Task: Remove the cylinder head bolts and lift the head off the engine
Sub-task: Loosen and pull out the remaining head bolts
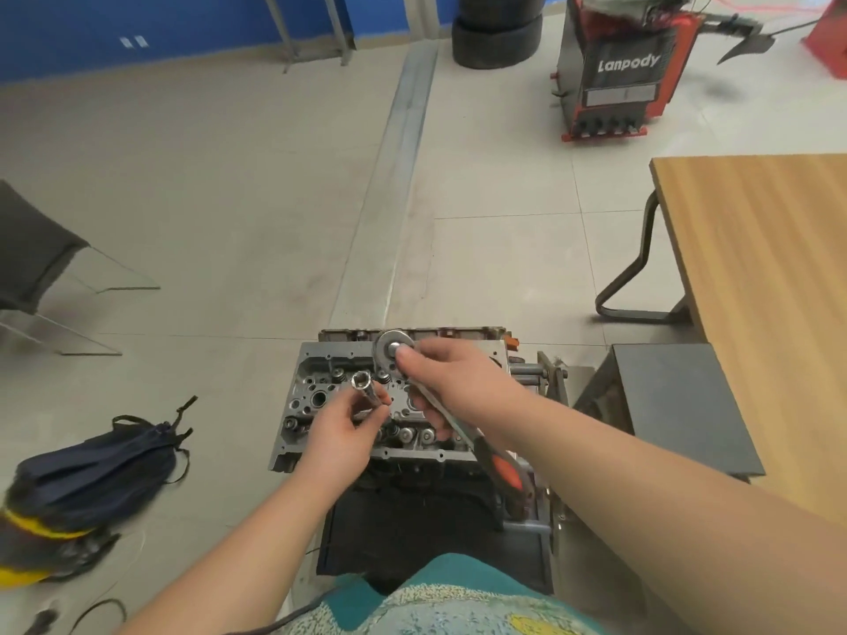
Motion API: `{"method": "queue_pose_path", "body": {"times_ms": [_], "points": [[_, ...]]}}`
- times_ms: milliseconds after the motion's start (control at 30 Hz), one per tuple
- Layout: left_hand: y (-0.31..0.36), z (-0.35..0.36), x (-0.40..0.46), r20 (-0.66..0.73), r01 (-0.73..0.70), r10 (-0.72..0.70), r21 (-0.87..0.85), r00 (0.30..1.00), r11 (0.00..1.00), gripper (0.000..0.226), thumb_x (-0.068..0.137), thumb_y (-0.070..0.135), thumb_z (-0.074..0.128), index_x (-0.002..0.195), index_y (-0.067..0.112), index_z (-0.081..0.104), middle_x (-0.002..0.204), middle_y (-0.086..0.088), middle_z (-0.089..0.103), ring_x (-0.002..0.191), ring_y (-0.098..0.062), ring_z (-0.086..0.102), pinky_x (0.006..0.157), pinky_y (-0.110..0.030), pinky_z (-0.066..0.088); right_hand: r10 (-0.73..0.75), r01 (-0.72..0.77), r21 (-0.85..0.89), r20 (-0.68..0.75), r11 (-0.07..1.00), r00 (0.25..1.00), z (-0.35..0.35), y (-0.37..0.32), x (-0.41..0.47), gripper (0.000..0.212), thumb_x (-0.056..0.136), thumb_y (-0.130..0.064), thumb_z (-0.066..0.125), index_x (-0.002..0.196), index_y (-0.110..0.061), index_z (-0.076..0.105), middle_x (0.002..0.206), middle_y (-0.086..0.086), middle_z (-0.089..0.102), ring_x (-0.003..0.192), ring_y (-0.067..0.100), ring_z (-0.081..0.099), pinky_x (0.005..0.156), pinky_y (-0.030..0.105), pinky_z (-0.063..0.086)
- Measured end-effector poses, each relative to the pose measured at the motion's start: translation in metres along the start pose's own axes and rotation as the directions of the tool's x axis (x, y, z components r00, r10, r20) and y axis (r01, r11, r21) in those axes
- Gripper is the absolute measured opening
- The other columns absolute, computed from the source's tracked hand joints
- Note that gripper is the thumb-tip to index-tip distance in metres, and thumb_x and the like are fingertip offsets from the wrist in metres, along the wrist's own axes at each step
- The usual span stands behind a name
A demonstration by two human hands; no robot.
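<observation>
The grey cylinder head (316,382) sits on top of the engine on a dark stand, in the lower middle of the view. My left hand (346,433) holds a long chrome socket (366,391) above the head, its open end pointing up. My right hand (451,382) grips a ratchet wrench (392,350) near its round head, thumb pressed against the head. The wrench's orange and black handle (504,469) points back toward me. Both hands hover over the head, the socket apart from the ratchet.
A wooden table (756,268) and a dark box (673,405) stand to the right. A dark blue bag (101,465) lies on the floor at left, a chair (32,249) further left. A red tyre machine (614,71) and stacked tyres (497,34) stand at the back.
</observation>
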State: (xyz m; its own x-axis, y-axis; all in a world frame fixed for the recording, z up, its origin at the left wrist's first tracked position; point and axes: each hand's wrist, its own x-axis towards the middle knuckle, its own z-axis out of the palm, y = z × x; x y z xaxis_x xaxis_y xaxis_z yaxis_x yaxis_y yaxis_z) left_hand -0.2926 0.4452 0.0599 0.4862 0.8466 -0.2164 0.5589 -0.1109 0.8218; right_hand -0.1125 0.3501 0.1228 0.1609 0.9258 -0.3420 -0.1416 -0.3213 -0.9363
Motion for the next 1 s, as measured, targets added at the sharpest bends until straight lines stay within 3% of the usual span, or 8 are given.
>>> {"method": "queue_pose_path", "body": {"times_ms": [200,267,400,567,700,833,900,1000], "points": [[0.016,-0.011,-0.001,0.094,-0.012,0.018,-0.063,0.995,0.998,0.029,0.099,0.009,0.064,0.108,0.036,0.070,0.100,0.010,0.076,0.093,0.000,0.071,0.075,-0.016,0.053,0.171,-0.171,-0.133,-0.008,0.976,0.985,0.030,-0.017,0.000,0.051,0.094,-0.068,0.061,0.093,-0.021,0.079,0.056,-0.002,0.057,0.039,0.009,0.043,0.039,0.019,0.033],[0.021,-0.015,0.001,0.136,-0.042,0.059,-0.125,0.989,0.991,0.034,0.095,0.009,0.060,0.107,0.039,0.072,0.100,0.009,0.078,0.093,-0.003,0.072,0.080,-0.026,0.059,0.198,-0.199,-0.128,-0.021,0.972,0.980,0.033,-0.021,0.000,0.040,0.092,-0.067,0.065,0.084,-0.031,0.080,0.054,-0.006,0.058,0.039,0.007,0.046,0.039,0.017,0.034],[0.016,-0.020,0.011,0.241,-0.062,0.109,-0.193,0.964,0.979,0.039,0.095,0.006,0.060,0.103,0.041,0.074,0.100,0.008,0.079,0.095,-0.013,0.075,0.086,-0.044,0.063,0.257,-0.266,-0.109,-0.092,0.958,0.962,0.046,-0.022,0.000,0.040,0.090,-0.070,0.065,0.096,-0.034,0.082,0.061,-0.001,0.060,0.045,0.011,0.045,0.042,0.021,0.031],[0.003,-0.015,0.021,0.350,-0.065,0.170,-0.294,0.921,0.954,0.021,0.093,0.051,0.062,0.111,0.061,0.067,0.112,0.028,0.074,0.105,0.007,0.068,0.087,-0.027,0.052,0.242,-0.249,0.006,-0.263,0.968,0.934,0.055,-0.024,-0.005,0.053,0.088,-0.075,0.062,0.089,-0.026,0.079,0.062,0.003,0.054,0.046,0.013,0.039,0.041,0.023,0.030],[-0.002,-0.018,0.031,0.459,-0.120,0.278,-0.343,0.844,0.932,0.030,0.093,0.055,0.066,0.122,0.062,0.066,0.118,0.027,0.074,0.111,0.005,0.068,0.093,-0.025,0.055,0.314,-0.355,-0.024,-0.414,0.935,0.854,0.061,-0.020,-0.014,0.051,0.089,-0.076,0.061,0.088,-0.028,0.081,0.064,0.004,0.055,0.044,0.011,0.040,0.042,0.023,0.034],[-0.004,-0.025,0.040,0.568,-0.136,0.338,-0.368,0.750,0.920,0.030,0.093,0.060,0.066,0.119,0.048,0.072,0.113,0.014,0.076,0.108,-0.011,0.071,0.099,-0.047,0.056,0.348,-0.346,0.105,-0.519,0.933,0.781,0.075,-0.016,-0.026,0.051,0.089,-0.074,0.065,0.087,-0.025,0.081,0.064,0.004,0.055,0.044,0.012,0.040,0.042,0.024,0.032],[-0.005,-0.027,0.046,0.606,-0.143,0.337,-0.345,0.721,0.928,0.036,0.089,0.064,0.065,0.118,0.044,0.071,0.107,-0.007,0.074,0.096,-0.032,0.070,0.092,-0.062,0.057,0.335,-0.281,0.184,-0.564,0.942,0.754,0.083,-0.018,-0.031,0.055,0.084,-0.077,0.067,0.087,-0.024,0.080,0.062,0.004,0.054,0.045,0.014,0.037,0.042,0.024,0.031],[-0.001,-0.033,0.059,0.684,-0.182,0.377,-0.341,0.625,0.922,0.036,0.088,0.062,0.067,0.119,0.045,0.070,0.105,-0.006,0.075,0.097,-0.033,0.069,0.092,-0.057,0.058,0.355,-0.304,0.189,-0.592,0.934,0.723,0.106,-0.019,-0.033,0.064,0.078,-0.082,0.065,0.095,-0.022,0.079,0.064,0.003,0.054,0.046,0.014,0.039,0.041,0.024,0.033]]}}
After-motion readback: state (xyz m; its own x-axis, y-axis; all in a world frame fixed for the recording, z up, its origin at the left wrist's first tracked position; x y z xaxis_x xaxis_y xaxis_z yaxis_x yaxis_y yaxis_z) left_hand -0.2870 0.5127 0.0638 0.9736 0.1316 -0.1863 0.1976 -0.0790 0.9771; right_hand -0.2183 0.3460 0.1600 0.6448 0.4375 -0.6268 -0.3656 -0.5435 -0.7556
